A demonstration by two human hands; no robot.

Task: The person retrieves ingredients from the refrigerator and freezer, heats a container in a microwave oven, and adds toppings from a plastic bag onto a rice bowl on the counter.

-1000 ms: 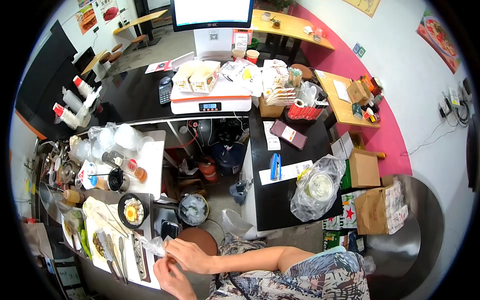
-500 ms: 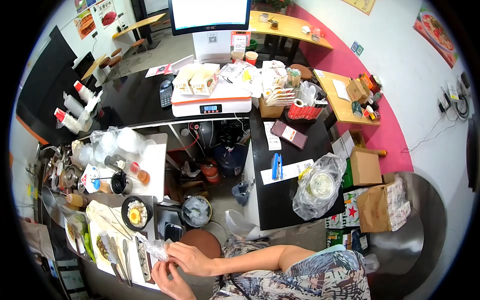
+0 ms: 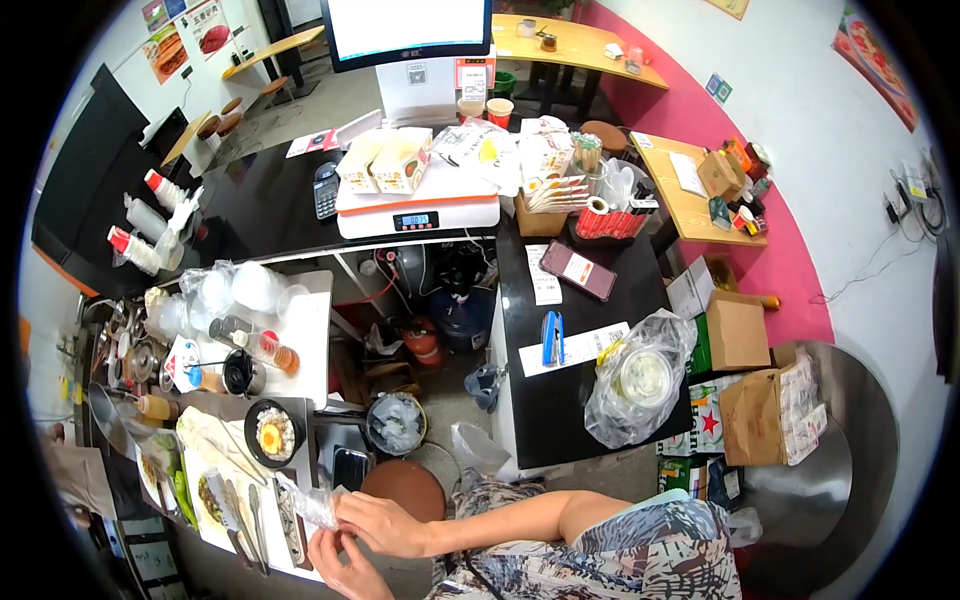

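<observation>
A crumpled clear plastic bag (image 3: 316, 507) hangs at the end of my right hand (image 3: 383, 524), whose fingers are pinched on it. Just below, my left hand (image 3: 345, 568) has its thumb and fingers bent together at the bag's near edge; the exact grip is partly hidden. Left of the hands, a metal tray (image 3: 290, 525) sits at the worktop's edge. Beside it lie a knife (image 3: 240, 510) and a slim metal utensil (image 3: 256, 515) on a white board. Beyond the bag stands a black bowl (image 3: 293, 452) with rice-like food and an egg.
Green peppers (image 3: 187, 495) lie at the left. A brown round stool (image 3: 405, 487) and a lined bin (image 3: 396, 424) stand ahead of my hands. On the black counter at right are a bagged round container (image 3: 645, 378), a blue stapler (image 3: 552, 338) and a phone (image 3: 578, 271).
The view has shifted slightly. Both hands stay together at the plastic bag, with only a small change in finger position.
</observation>
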